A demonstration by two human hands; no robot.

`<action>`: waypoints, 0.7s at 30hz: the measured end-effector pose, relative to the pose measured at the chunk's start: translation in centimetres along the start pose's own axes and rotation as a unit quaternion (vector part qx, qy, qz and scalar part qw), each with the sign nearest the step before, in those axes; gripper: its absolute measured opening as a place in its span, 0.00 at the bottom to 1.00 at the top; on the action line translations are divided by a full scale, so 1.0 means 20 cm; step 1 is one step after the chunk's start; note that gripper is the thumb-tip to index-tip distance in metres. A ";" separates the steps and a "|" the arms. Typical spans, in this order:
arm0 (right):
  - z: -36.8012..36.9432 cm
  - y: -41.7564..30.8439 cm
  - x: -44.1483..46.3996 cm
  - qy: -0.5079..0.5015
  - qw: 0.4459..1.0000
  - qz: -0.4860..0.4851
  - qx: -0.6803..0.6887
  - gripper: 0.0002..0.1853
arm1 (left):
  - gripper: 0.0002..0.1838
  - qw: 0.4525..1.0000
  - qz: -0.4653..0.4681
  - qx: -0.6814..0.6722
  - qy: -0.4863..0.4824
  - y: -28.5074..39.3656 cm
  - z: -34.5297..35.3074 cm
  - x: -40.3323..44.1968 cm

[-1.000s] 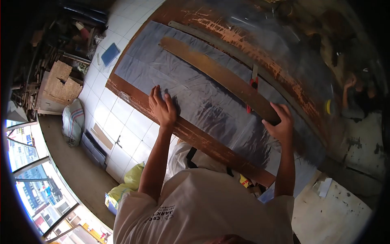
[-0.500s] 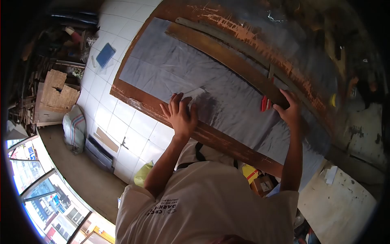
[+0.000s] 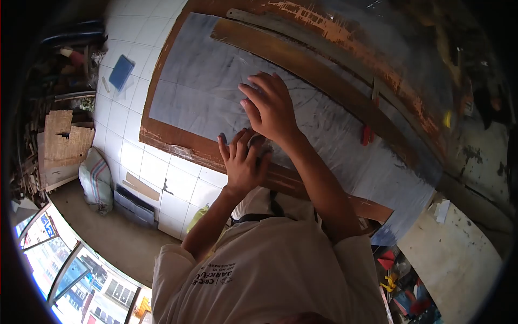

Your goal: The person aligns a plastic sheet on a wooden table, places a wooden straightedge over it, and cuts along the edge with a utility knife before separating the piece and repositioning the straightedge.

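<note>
A grey sheet [image 3: 183, 92], wrinkled in the middle, lies over a worn brown tabletop [image 3: 178, 146]. My left hand [image 3: 243, 164] rests at its near edge with fingers spread. My right hand [image 3: 272, 108] is over the sheet just beyond the left, fingers apart and slightly bent, nothing in them; whether it touches the sheet I cannot tell. A long brown strip [image 3: 291, 59] lies lengthwise across the sheet's far side. A red object [image 3: 367, 135], its kind unclear, lies against the strip's near edge toward the right.
Behind the strip runs a long, thin grey bar [image 3: 302, 46]. A pale board [image 3: 448, 243] stands at the right. On the tiled floor to the left are a blue flat item [image 3: 121, 73] and a white striped sack [image 3: 96, 178]. Scrap wood [image 3: 67, 137] is piled farther left.
My right hand has let go of the brown strip's right end and moved left over the sheet's middle. My left hand stays at the near edge. The view has shifted slightly.
</note>
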State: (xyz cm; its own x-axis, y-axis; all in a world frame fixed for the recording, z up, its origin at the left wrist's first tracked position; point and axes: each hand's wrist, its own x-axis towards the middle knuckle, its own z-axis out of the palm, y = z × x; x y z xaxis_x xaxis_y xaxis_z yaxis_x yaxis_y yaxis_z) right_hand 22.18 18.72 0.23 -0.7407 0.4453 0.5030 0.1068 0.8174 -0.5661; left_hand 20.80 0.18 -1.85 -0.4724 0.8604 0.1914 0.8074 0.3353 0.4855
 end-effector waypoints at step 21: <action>0.11 0.05 0.02 -0.058 0.994 0.025 -0.092 0.16 | 0.44 0.929 -0.359 0.091 -0.002 -1.09 -0.39 0.87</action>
State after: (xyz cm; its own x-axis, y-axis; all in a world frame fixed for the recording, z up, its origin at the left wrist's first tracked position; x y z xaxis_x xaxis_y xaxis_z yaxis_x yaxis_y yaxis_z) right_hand 20.50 18.92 -1.52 -0.8019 0.4501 0.3929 0.2567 0.8533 -0.4538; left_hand -7.88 4.83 -2.48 -0.9116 0.3902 -0.1293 0.3301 0.8824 0.3353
